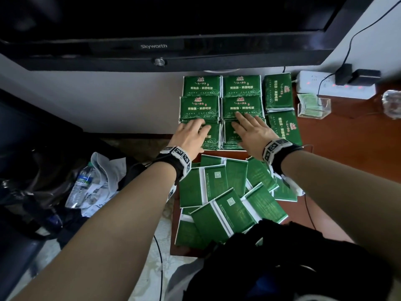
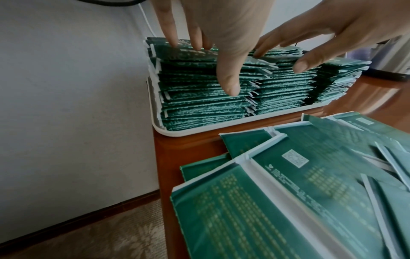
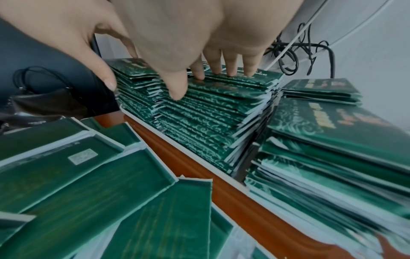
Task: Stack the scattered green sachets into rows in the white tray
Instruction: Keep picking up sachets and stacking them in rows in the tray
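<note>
Both the left hand (image 1: 191,135) and right hand (image 1: 252,132) lie spread flat on the sachets (image 1: 200,107) in the tray (image 2: 199,130), probably squaring the rows so they don't slide.

flat rectangular green foil sachets with white sealed edges (image 1: 199,106) stand stacked printed face up in neat rows, filling the shallow white plastic tray with rounded corners (image 2: 199,131) at the far edge of the reddish-brown counter (image 1: 338,137); near the tray's front rim, more green sachets (image 1: 225,205) lie scattered, overlapping at angles, back side up
</note>
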Demonstrator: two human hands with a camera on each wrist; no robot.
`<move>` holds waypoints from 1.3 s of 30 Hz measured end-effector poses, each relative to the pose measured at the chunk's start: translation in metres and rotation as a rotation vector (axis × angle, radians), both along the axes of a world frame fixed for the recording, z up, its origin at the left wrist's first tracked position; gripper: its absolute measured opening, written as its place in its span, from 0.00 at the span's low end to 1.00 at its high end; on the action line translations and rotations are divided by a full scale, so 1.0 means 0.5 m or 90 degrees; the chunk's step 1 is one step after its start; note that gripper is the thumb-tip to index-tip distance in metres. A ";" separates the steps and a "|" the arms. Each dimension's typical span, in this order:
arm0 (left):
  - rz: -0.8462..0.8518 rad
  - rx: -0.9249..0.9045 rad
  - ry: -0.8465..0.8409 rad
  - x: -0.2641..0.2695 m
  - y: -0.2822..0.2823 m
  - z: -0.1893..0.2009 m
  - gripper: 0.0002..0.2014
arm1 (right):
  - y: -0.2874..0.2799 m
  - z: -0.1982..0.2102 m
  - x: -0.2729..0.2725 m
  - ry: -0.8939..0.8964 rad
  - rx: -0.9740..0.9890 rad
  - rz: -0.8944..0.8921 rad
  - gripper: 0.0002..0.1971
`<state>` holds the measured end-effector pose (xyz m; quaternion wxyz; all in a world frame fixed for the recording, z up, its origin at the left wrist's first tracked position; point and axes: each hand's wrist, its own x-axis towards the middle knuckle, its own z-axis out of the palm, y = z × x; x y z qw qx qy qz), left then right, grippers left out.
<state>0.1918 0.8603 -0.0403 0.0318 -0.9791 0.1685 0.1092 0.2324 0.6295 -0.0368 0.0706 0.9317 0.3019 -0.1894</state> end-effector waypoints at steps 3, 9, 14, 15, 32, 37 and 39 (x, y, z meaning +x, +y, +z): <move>-0.012 0.005 -0.013 0.001 -0.003 -0.002 0.40 | -0.003 0.003 0.005 -0.001 0.010 -0.003 0.37; -0.019 0.011 -0.048 0.006 -0.010 -0.008 0.38 | -0.005 -0.003 0.009 -0.003 0.004 -0.003 0.37; -0.007 -0.002 -0.051 0.019 -0.012 -0.008 0.34 | -0.005 -0.004 0.009 -0.010 0.007 -0.002 0.37; -0.006 -0.003 -0.050 0.022 -0.012 -0.008 0.33 | -0.004 -0.003 0.009 -0.009 0.009 -0.002 0.37; -0.049 0.011 -0.005 0.037 -0.019 -0.013 0.38 | -0.009 0.000 0.009 -0.004 0.019 -0.012 0.38; -0.091 0.037 -0.001 0.039 -0.021 -0.008 0.33 | -0.010 -0.002 0.008 -0.001 0.028 -0.016 0.37; -0.100 0.035 0.002 0.039 -0.021 -0.007 0.32 | -0.010 -0.002 0.007 -0.001 0.033 -0.019 0.37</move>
